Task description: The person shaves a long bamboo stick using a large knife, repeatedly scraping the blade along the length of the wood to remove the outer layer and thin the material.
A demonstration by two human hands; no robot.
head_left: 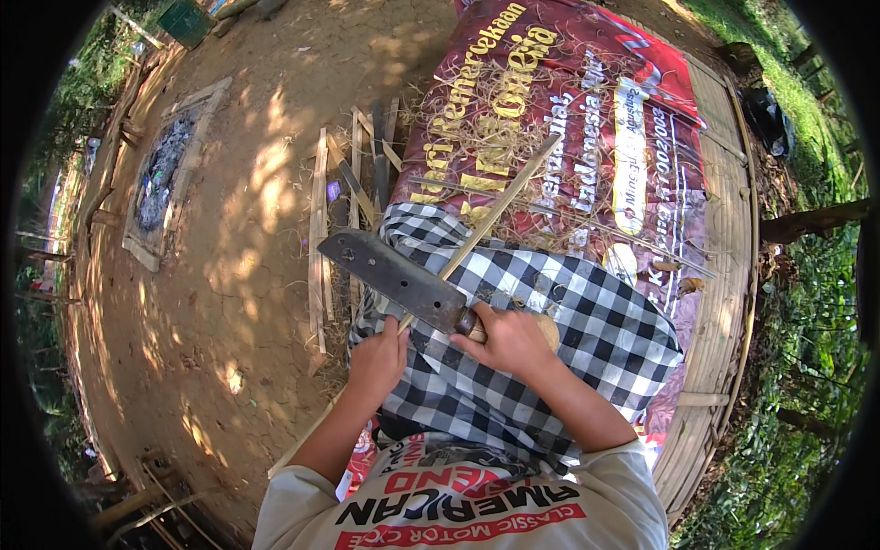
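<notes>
My right hand (507,339) has its fingers wrapped around the handle of a broad cleaver (394,278), its blade laid across a bamboo strip (500,208). My left hand (378,357) seems to pinch the strip's near end over the checkered cloth (587,321).

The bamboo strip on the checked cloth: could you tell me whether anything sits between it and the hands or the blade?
Nothing visible does. The left hand grips the bamboo strip directly, and the cleaver in the right hand lies right across it.
</notes>
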